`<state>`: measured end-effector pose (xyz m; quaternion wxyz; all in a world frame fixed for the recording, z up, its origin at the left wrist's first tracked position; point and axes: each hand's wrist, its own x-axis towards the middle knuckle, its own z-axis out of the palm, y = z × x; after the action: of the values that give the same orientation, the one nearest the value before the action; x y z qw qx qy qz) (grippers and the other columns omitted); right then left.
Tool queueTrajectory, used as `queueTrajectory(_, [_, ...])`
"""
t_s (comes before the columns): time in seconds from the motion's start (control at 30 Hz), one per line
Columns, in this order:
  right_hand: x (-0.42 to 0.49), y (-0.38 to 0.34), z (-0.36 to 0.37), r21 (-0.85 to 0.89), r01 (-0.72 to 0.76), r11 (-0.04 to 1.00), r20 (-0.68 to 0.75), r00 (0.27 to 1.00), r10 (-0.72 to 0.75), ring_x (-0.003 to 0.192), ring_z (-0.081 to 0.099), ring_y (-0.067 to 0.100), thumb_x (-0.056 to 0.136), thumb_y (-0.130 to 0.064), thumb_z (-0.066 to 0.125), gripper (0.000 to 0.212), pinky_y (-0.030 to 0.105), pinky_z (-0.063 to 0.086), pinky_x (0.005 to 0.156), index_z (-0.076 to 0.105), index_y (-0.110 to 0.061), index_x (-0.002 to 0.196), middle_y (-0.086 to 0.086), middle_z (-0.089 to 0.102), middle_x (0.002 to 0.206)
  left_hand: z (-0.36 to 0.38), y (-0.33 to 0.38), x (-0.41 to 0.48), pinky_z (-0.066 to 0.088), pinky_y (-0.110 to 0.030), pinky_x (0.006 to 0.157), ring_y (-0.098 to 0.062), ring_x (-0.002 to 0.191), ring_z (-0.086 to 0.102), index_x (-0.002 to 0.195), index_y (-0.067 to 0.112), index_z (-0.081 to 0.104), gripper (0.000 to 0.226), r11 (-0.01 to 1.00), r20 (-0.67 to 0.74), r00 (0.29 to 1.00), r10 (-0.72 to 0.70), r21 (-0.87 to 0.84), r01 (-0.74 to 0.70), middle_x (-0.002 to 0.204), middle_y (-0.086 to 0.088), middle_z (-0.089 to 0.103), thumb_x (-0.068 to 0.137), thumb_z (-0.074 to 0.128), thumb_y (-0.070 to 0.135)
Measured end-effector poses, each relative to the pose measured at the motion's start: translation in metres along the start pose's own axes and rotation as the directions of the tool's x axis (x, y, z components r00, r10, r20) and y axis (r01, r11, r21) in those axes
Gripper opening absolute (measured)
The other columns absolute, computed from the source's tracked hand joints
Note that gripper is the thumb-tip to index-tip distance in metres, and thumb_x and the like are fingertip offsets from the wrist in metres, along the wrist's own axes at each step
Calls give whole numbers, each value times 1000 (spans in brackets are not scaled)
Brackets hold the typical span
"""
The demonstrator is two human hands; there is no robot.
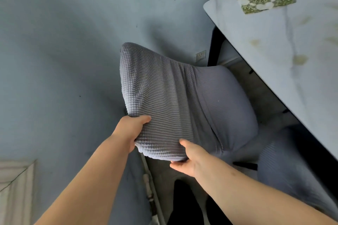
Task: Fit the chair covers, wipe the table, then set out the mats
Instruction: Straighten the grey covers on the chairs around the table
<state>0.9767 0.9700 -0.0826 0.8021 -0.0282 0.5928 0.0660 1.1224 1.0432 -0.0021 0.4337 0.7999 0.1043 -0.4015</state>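
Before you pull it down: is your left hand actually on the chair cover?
Touching. The head view shows the left hand gripping the chair cover at its near corner, thumb pressed over the fabric.

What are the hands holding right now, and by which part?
Both hands hold the grey chair cover by its near edge: left hand grips one corner, right hand pinches the other.

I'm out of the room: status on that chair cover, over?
Left hand grips chair cover at a corner, right hand pinches its lower edge. Cover stretched over chair back. Nothing in the way; table close alongside.
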Motion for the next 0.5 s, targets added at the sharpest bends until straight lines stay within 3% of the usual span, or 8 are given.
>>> queueTrajectory(0.1, [0, -1, -2, 155, 2, 988, -12, 1000, 0, 97, 63, 38, 85, -16, 73, 36, 54, 55, 84, 55, 1, 112, 20, 62, 110, -1, 2, 3, 54, -31, 66, -24, 85, 69, 105, 4, 64, 24, 1000, 32, 999, 10, 25, -11, 100, -10, 71, 84, 68, 14])
queueTrajectory(0.17, [1, 2, -8, 192, 13, 981, -46, 999, -5, 91, 66, 33, 80, -20, 79, 39, 46, 58, 74, 58, -2, 107, 16, 65, 107, 2, 4, 1, 56, -35, 73, -25, 87, 70, 104, 4, 65, 24, 998, 77, 997, 27, 54, -31, 99, -10, 73, 83, 68, 15])
queueTrajectory(0.3, [-5, 5, -16, 284, 69, 956, -50, 997, -57, 67, 58, 20, 75, -31, 80, 43, 30, 49, 52, 62, -5, 104, 7, 65, 92, 21, 14, -14, 60, -45, 75, -26, 83, 73, 104, 5, 67, 27, 988, 244, 968, 66, 120, -98, 95, -9, 75, 82, 69, 21])
queueTrajectory(0.43, [-19, -15, -34, 375, 100, 922, 23, 993, -117, 94, 64, 39, 90, -23, 63, 33, 50, 59, 74, 64, 4, 109, 22, 67, 107, 36, 36, -27, 60, -43, 74, -23, 83, 73, 105, 9, 68, 36, 976, 342, 936, 87, 160, -149, 93, -5, 76, 82, 69, 37])
queueTrajectory(0.5, [-28, -26, -42, 413, 133, 901, 27, 987, -158, 98, 67, 39, 96, -15, 53, 29, 50, 58, 79, 64, 6, 112, 23, 70, 107, 33, 51, -26, 60, -42, 73, -25, 92, 70, 110, 13, 65, 54, 969, 308, 948, 85, 197, -150, 102, -3, 73, 76, 69, 54])
